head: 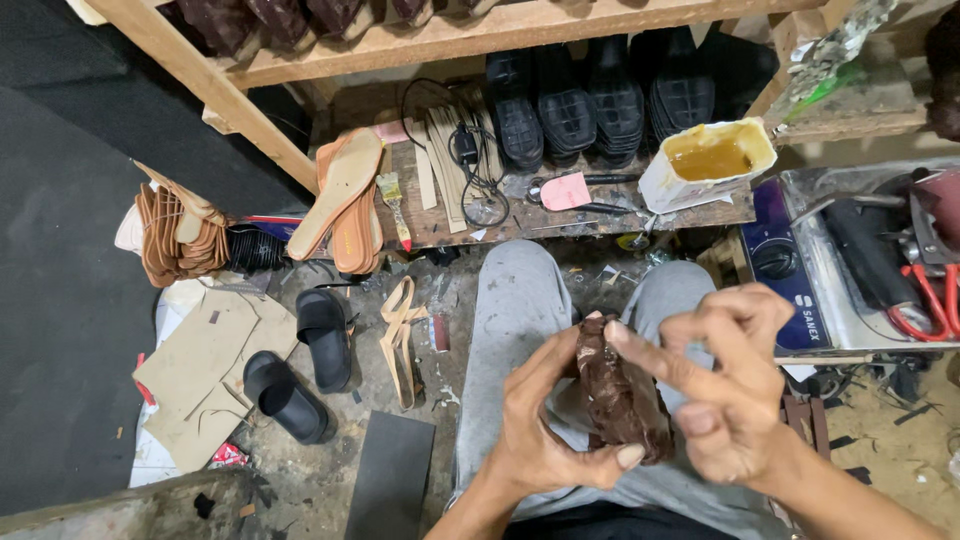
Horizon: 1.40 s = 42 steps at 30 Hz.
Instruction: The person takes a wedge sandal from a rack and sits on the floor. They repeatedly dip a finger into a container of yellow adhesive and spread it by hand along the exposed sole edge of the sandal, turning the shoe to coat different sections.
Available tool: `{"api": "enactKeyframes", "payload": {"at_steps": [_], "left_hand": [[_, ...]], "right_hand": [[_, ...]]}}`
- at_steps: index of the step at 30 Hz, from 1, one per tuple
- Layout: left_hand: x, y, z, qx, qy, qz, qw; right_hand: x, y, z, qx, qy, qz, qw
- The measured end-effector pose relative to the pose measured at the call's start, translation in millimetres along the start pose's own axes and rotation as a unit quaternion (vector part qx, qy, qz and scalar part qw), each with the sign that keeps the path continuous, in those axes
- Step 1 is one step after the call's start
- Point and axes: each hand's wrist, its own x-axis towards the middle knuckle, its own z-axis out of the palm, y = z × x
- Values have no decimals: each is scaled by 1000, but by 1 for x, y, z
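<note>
A dark brown, crumpled piece of leather [622, 400] sits over my lap, held upright. My left hand [545, 425] wraps around its lower left side, thumb under its bottom edge. My right hand [725, 375] is at its right side, forefinger stretched across to touch the top of the piece, the other fingers curled. My grey trousers [520, 300] show beneath both hands.
A low wooden bench [560, 215] ahead carries tan soles [345, 200], a small brush [392, 205], cables, scissors and a white tub of yellow glue [708, 162]. Black soles stand behind. Black slippers [300, 365] and cardboard lie on the floor at left. A metal appliance with red-handled pliers [925, 300] stands right.
</note>
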Motion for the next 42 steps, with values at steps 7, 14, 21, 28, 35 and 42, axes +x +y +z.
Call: {"api": "enactKeyframes", "payload": {"at_steps": [7, 14, 21, 28, 35, 42], "left_hand": [[-2, 4, -1, -35, -21, -49, 998], [0, 5, -2, -52, -15, -50, 997], [-9, -5, 3, -77, -1, -10, 997], [-11, -6, 3, -121, -4, -19, 992], [-4, 8, -3, -158, -23, -120, 980], [4, 18, -6, -188, -36, -137, 972]], "right_hand": [[-2, 2, 0, -4, -6, -9, 1000], [-1, 4, 0, -24, -8, -7, 1000], [-2, 5, 0, -32, 0, -20, 999], [1, 3, -4, -96, -5, -27, 995], [4, 3, -2, -28, 20, 4, 999], [5, 0, -4, -55, 11, -22, 998]]}}
